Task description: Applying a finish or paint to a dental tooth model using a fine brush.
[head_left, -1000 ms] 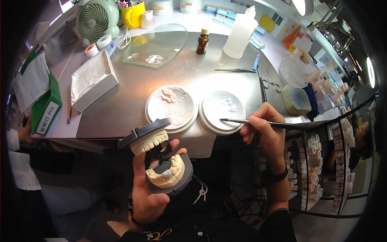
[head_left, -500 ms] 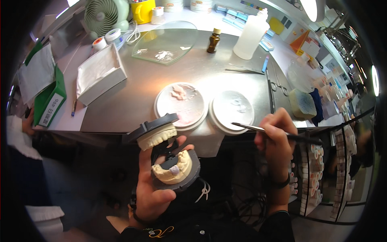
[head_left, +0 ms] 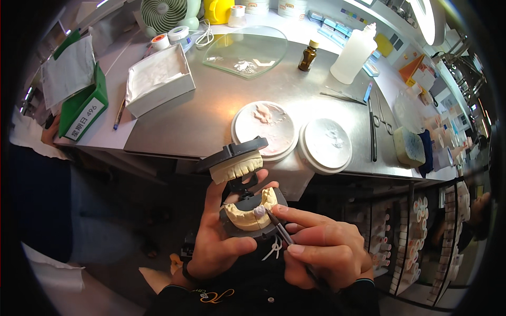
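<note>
My left hand [head_left: 213,255] grips a dark dental articulator [head_left: 232,152], hinged wide apart. On its upper plate is a cream plaster tooth cast [head_left: 237,167]; the lower plate bears a horseshoe-shaped cast [head_left: 245,220]. One pale lilac tooth [head_left: 259,210] stands out at the front of the lower cast. My right hand [head_left: 332,246] pinches a thin brush-like tool [head_left: 279,227] with a metal neck, its tip at the lilac tooth. Beyond the casts sit a round white dish [head_left: 287,154] with pinkish paste and another white dish [head_left: 327,167] with whitish material.
On the metal worktop lie a glass plate [head_left: 226,58], tweezers [head_left: 342,97], scissors-like forceps [head_left: 383,118] and a sponge [head_left: 409,147]. A brown bottle [head_left: 308,57] and a white squeeze bottle [head_left: 350,58] stand behind. At left are a white box [head_left: 163,95] and a green holder [head_left: 84,118]. Someone stands nearby.
My right hand has brought the tool left and nearer, from over the white dish to the lilac tooth on the lower cast. My left hand still holds the articulator. The whole view has shifted.
</note>
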{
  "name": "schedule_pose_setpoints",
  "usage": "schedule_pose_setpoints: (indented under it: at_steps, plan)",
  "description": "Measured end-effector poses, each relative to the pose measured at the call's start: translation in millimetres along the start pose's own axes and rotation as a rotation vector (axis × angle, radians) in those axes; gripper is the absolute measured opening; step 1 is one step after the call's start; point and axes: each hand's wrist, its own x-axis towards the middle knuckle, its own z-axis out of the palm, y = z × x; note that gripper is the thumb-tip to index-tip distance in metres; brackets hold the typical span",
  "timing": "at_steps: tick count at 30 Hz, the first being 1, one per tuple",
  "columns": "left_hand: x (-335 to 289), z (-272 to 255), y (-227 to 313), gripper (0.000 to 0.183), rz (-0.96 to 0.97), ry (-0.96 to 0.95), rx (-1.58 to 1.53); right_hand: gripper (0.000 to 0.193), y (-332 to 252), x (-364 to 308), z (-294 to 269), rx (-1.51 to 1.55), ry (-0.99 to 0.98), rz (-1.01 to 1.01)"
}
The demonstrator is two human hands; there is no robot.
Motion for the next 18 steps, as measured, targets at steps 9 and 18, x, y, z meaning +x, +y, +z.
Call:
schedule_pose_setpoints:
  at_steps: [9,18]
  plan:
    - [0,-4,0,0.093,0.019,-0.003,0.019,0.021,-1,5,0,-0.076,-0.076,-0.006]
    - [0,-2,4,0.095,0.001,0.035,-0.025,0.021,-13,-4,-24,0.051,0.247,0.183]
